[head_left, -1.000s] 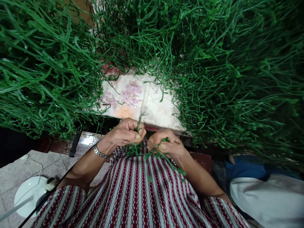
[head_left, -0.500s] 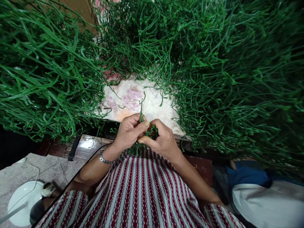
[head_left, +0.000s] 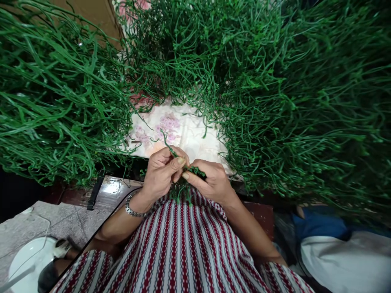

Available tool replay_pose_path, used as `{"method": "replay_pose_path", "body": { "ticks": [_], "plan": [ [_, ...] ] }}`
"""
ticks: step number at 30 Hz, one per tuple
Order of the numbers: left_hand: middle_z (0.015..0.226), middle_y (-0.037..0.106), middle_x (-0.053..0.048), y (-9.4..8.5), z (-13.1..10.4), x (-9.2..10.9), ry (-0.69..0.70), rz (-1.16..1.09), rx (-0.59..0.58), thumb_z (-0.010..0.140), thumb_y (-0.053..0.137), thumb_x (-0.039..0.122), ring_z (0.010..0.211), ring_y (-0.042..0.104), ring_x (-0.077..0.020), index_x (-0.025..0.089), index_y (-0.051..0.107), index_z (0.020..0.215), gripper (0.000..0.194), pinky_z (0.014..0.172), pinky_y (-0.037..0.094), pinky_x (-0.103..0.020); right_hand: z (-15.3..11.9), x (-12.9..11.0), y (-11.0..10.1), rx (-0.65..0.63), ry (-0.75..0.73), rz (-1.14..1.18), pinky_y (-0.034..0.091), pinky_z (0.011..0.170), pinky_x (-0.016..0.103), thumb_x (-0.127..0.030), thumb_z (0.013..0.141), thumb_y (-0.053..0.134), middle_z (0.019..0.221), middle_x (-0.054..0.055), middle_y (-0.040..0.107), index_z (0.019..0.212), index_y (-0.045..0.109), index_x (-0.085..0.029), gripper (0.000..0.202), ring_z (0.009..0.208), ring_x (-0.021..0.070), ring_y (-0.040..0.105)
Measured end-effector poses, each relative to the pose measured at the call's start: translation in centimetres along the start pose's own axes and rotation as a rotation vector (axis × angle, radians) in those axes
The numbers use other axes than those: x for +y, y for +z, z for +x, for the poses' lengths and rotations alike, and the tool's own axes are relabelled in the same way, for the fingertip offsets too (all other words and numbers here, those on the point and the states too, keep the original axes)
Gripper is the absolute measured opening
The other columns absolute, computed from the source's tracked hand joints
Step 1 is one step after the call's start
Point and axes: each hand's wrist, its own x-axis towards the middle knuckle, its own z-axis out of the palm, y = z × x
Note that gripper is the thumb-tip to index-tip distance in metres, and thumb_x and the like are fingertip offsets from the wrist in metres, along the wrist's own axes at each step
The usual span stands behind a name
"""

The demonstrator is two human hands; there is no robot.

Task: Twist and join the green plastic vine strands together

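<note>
Lower left of frame: a white bowl (head_left: 23, 260) is lying on the stone floor. Centre: the left hand (head_left: 161, 173), its grip closed, is pinching a green sprig (head_left: 170, 146) that is now leaning up and left; half a second ago it was standing upright. The right hand (head_left: 210, 183) is pressed against it, grip closed on a green tuft (head_left: 194, 171), after being held apart earlier; sprig and tuft are apparently being joined. Green strand heaps (head_left: 290, 101) are piled around the floral cloth (head_left: 183, 130).

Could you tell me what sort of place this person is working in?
Probably a home workshop for hand assembly: heaps of green plastic stems surround a flowered cloth, and both hands pinch stems over a striped lap.
</note>
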Motion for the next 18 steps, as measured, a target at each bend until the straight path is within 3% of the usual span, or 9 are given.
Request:
{"method": "replay_pose_path", "body": {
  "ticks": [5, 9, 11, 13, 15, 18],
  "plan": [
    [0.066, 0.063, 0.000, -0.2, 0.2, 0.3, -0.117, -0.148, -0.127, 0.076, 0.063, 0.025, 0.032, 0.040, -0.0009, 0.015, 0.052, 0.070, 0.016, 0.032, 0.022, -0.013, 0.2, 0.2, -0.1, -0.038, 0.030, 0.196, 0.027, 0.047, 0.018, -0.028, 0.083, 0.057, 0.054, -0.007, 0.033, 0.060, 0.045, -0.016, 0.029, 0.048, 0.0042, 0.030],
    [0.052, 0.051, 0.005, -0.8, 0.8, 0.9, -0.306, -0.260, -0.177, 0.075, 0.064, 0.026, 0.030, 0.029, 0.0004, 0.016, 0.050, 0.070, 0.018, 0.033, 0.019, -0.014, 0.4, 0.4, 0.0, -0.187, -0.053, 0.320, 0.030, 0.049, 0.018, -0.028, 0.085, 0.055, 0.054, -0.006, 0.039, 0.066, 0.051, -0.015, 0.024, 0.048, 0.0046, 0.034],
    [0.046, 0.039, 0.009, -0.9, 1.1, 1.6, -0.316, -0.315, -0.144, 0.076, 0.064, 0.025, 0.029, 0.023, 0.0006, 0.016, 0.050, 0.072, 0.016, 0.036, 0.023, -0.015, 0.2, 0.2, -0.1, -0.336, -0.131, 0.356, 0.033, 0.050, 0.019, -0.030, 0.086, 0.053, 0.054, -0.004, 0.042, 0.065, 0.052, -0.015, 0.026, 0.049, 0.0056, 0.038],
    [0.045, 0.038, 0.010, -1.1, 1.2, 2.3, -0.250, -0.306, -0.120, 0.077, 0.062, 0.022, 0.029, 0.023, 0.0005, 0.017, 0.050, 0.073, 0.014, 0.039, 0.025, -0.016, -0.1, -0.5, -0.8, -0.376, -0.179, 0.322, 0.035, 0.051, 0.020, -0.031, 0.087, 0.051, 0.055, -0.003, 0.045, 0.064, 0.052, -0.015, 0.028, 0.051, 0.0066, 0.042],
    [0.048, 0.045, 0.007, -1.3, 1.2, 2.8, -0.211, -0.233, -0.150, 0.077, 0.061, 0.020, 0.030, 0.027, -0.0004, 0.016, 0.049, 0.072, 0.013, 0.040, 0.025, -0.017, -0.7, -1.7, -2.6, -0.247, -0.197, 0.235, 0.038, 0.053, 0.020, -0.028, 0.088, 0.050, 0.058, -0.001, 0.049, 0.068, 0.053, -0.015, 0.024, 0.054, 0.0077, 0.046],
    [0.051, 0.050, 0.004, -1.8, 1.3, 2.9, -0.220, -0.182, -0.151, 0.077, 0.059, 0.018, 0.032, 0.031, -0.0013, 0.015, 0.050, 0.073, 0.010, 0.042, 0.027, -0.017, -2.0, -4.1, -7.0, 0.079, -0.236, 0.015, 0.042, 0.056, 0.022, -0.023, 0.084, 0.055, 0.063, 0.000, 0.054, 0.074, 0.055, -0.016, 0.012, 0.061, 0.0101, 0.052]
  ]
}}
